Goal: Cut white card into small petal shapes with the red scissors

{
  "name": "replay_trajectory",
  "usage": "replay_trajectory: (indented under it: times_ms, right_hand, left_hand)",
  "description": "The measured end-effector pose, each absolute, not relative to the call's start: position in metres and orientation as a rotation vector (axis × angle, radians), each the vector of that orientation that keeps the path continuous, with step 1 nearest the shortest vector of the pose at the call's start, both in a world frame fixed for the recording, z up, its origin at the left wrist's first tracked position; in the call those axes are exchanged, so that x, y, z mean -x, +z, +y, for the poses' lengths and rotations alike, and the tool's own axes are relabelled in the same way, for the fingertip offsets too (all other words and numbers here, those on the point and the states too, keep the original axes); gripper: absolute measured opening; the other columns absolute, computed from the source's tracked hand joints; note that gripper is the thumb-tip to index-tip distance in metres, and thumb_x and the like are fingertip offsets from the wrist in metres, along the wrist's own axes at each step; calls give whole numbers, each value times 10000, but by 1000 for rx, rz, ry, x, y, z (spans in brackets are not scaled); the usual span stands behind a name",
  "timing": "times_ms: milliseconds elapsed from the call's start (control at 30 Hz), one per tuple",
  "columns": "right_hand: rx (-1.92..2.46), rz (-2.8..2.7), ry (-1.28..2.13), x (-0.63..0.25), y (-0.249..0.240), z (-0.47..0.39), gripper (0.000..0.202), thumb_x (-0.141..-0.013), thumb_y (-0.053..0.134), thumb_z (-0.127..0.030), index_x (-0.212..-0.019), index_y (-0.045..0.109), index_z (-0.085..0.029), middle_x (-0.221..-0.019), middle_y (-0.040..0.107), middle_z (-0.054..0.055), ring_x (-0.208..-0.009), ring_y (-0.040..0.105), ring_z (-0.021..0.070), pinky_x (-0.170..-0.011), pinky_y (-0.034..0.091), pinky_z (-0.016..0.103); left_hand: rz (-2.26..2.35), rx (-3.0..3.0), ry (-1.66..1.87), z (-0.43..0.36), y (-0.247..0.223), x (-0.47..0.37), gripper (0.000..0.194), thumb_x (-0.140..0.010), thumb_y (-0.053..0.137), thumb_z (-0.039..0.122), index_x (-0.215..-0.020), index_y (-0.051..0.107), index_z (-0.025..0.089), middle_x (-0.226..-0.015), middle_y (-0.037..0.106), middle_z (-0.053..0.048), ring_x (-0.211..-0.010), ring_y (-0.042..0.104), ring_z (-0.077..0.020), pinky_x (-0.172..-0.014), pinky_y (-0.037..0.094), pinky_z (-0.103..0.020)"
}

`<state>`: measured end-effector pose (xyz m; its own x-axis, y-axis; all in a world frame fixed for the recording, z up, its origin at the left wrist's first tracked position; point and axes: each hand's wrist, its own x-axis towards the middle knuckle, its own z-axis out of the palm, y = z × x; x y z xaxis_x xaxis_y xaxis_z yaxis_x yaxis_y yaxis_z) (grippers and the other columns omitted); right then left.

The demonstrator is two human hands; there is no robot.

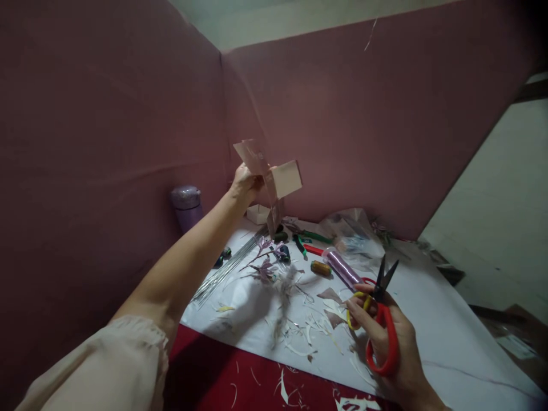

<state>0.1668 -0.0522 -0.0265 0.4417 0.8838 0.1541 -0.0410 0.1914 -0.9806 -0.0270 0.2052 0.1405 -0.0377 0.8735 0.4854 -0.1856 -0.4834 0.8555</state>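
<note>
My left hand (246,180) reaches far over the table, its fingers closed on an unfolded piece of cardboard (287,179) with flaps sticking out. Part of that grip is hidden behind the card. At the lower right, my right hand (396,334) is wrapped round red-handled scissors (389,348), whose dark blades stand apart and point up. A yellow loop (351,319) shows by its fingertips; I cannot make out what it belongs to. Between the hands lie purple artificial flowers (263,268), an amber thread spool (321,268) and a purple tube (342,268).
Paper offcuts (306,337) litter the white tabletop (445,337) and the red cloth (201,365) in front. Thin metal wires (231,265), green-handled pliers (315,235) and a plastic bag (353,228) lie farther back. A purple flask (187,208) stands at the left. Pink partitions (342,114) rise behind.
</note>
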Motion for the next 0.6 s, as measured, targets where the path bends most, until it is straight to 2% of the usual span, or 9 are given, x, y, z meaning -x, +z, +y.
replay_trajectory:
  times_ms: [200, 333, 400, 500, 600]
  right_hand:
    - [1210, -886, 793, -167, -25, -51, 386, -677, 749, -347, -961, 542, -188, -691, 574, -41, -560, 525, 92, -542, 435, 209]
    - [1203, -836, 826, -164, -20, -53, 390, -669, 756, -342, -956, 542, -188, -687, 574, -39, -558, 523, 90, -518, 430, 196]
    - [1201, -811, 837, -164, -21, -53, 402, -655, 765, -346, -952, 544, -188, -685, 574, -37, -556, 525, 92, -505, 429, 194]
    - [1219, -804, 834, -165, -23, -52, 427, -630, 777, -354, -950, 547, -188, -685, 582, -33, -544, 532, 95, -498, 437, 199]
    - [1239, -813, 823, -166, -25, -50, 433, -627, 773, -367, -953, 549, -190, -685, 590, -30, -531, 534, 96, -482, 435, 201]
  left_hand:
    - [875, -1650, 1689, 218, 151, 33, 204, -786, 468, 103, -953, 509, 213, -693, 559, 37, -636, 631, -108, -578, 501, -213]
    - [1173, -1873, 1488, 236, 122, 43, 193, -822, 439, 89, -946, 558, 176, -717, 578, 8, -642, 610, -120, -584, 496, -237]
    - [1329, -1974, 1315, 242, 100, 52, 152, -853, 477, 149, -960, 585, 151, -812, 611, -28, -722, 608, -142, -637, 506, -273]
    - [1545, -2115, 997, 247, 73, 65, 279, -869, 527, 307, -1098, 559, 151, -1090, 579, -81, -911, 584, -187, -766, 505, -374]
    - [1694, -2214, 691, 249, 59, 72, 333, -869, 528, 315, -1159, 528, 152, -1161, 548, -96, -983, 565, -212, -816, 487, -417]
